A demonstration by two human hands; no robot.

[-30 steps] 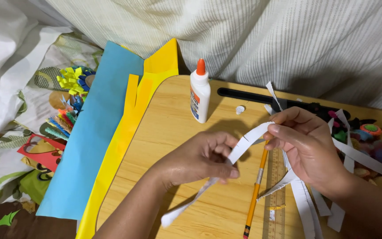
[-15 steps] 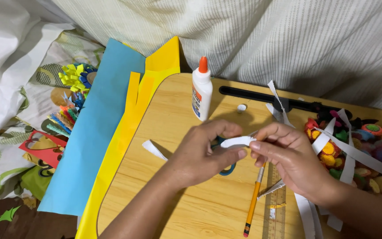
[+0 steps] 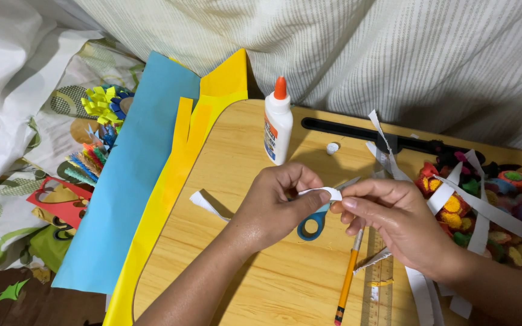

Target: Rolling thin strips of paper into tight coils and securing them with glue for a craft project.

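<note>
My left hand and my right hand meet over the wooden lap table. Both pinch a white paper strip, bent into a small curl between the fingertips. The strip's loose tail sticks out to the left behind my left hand. Blue-handled scissors lie on the table right under the hands, partly hidden. A yellow pencil lies below my right hand beside a clear ruler.
A white glue bottle with an orange tip stands upright at the table's back, its small cap beside it. Blue and yellow paper sheets lie at left. Several white strips and colourful paper flowers crowd the right side.
The hands have come together and the long strip has been curled into a tight loop. The strip's tail moved from low front to the left of my left hand.
</note>
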